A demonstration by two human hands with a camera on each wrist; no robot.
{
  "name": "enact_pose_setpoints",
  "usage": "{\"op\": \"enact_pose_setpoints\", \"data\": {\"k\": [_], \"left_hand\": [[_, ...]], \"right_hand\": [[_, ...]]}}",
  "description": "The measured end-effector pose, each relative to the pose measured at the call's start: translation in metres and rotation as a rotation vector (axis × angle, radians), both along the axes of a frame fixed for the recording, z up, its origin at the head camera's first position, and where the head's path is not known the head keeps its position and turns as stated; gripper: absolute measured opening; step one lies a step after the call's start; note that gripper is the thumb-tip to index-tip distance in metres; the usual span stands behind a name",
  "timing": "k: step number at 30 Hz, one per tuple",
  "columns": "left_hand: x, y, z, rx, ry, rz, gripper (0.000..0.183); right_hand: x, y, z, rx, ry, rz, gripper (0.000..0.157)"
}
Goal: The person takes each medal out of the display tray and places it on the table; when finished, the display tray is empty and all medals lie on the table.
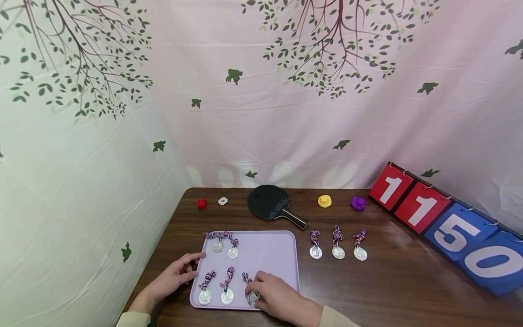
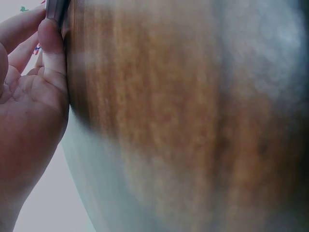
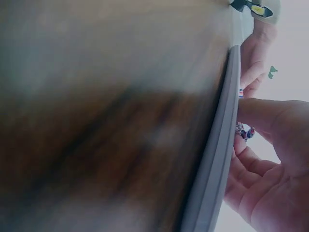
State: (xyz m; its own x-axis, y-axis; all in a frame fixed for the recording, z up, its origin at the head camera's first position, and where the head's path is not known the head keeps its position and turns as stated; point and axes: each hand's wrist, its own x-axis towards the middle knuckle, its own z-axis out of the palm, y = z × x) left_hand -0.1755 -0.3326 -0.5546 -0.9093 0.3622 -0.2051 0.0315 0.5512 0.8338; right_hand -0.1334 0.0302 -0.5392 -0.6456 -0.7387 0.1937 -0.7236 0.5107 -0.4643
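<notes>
A lavender tray (image 1: 269, 254) lies on the wooden table. My left hand (image 1: 171, 277) is at its left edge; in the left wrist view the thumb (image 2: 50, 36) and fingers pinch the rim. My right hand (image 1: 275, 293) reaches over the tray's front part, and its thumb and fingers grip a silver medal (image 1: 253, 298) with a knotted striped ribbon. To the left of that medal lie two more, a medal (image 1: 227, 296) and a medal (image 1: 205, 296), ribbons pointing away. At the tray's back left are another medal (image 1: 218, 245) and a medal (image 1: 233, 253), their ribbons along the rim.
Right of the tray stand three medals in a row, the middle medal (image 1: 338, 252) among them. Behind are a red block (image 1: 201, 203), a white token (image 1: 222, 200), a black table tennis bat (image 1: 267, 202), a yellow duck (image 1: 324, 201) and a purple duck (image 1: 358, 203). A flip scoreboard (image 1: 453, 227) stands right.
</notes>
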Motion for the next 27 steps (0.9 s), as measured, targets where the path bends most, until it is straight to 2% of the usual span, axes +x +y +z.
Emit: {"op": "enact_pose_setpoints", "data": {"k": [4,10,14,18,21,27], "left_hand": [[0.000,0.000,-0.002,-0.008,-0.002,0.005,0.047],[0.000,-0.001,-0.003,-0.005,0.007,0.000,0.047],[-0.001,-0.001,-0.003,-0.006,0.008,-0.001,0.047],[0.000,-0.002,-0.004,-0.008,0.015,-0.005,0.047],[0.000,-0.002,-0.004,-0.007,0.017,-0.008,0.047],[-0.001,-0.001,-0.002,-0.005,0.006,-0.011,0.047]], "right_hand": [[-0.001,0.003,0.000,-0.046,-0.082,-0.008,0.029],[-0.003,0.010,0.000,-0.067,-0.121,-0.008,0.030],[-0.005,0.015,0.001,-0.079,-0.197,0.003,0.031],[-0.007,0.022,0.002,-0.117,-0.216,0.024,0.032],[-0.008,0.029,0.002,-0.165,-0.179,0.038,0.032],[-0.012,0.048,0.000,-0.282,-0.176,0.000,0.035]]}}
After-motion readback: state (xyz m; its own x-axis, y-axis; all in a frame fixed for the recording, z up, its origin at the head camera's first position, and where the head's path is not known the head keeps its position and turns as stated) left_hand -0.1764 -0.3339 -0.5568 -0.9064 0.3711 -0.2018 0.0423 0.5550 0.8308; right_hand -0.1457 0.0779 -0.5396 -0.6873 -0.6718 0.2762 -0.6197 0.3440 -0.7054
